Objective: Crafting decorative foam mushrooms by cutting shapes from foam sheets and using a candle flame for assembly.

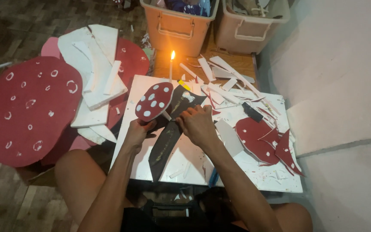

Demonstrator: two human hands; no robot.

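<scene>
2 hands (139,131) (198,124) clamp a dark strip (165,144).

matt red foam mushroom cap (153,101) with painted white dots; dark matt paper strip (165,144), smudged; white foam board (194,165), paint-stained; waxy candle (171,68); smooth plastic bins (177,26); rough tiled floor (5,202).

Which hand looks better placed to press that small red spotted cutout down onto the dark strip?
Probably the left hand: it already grips the red spotted cutout from below. The right hand rests on the dark strip, apparently steadying it on the white board.
</scene>
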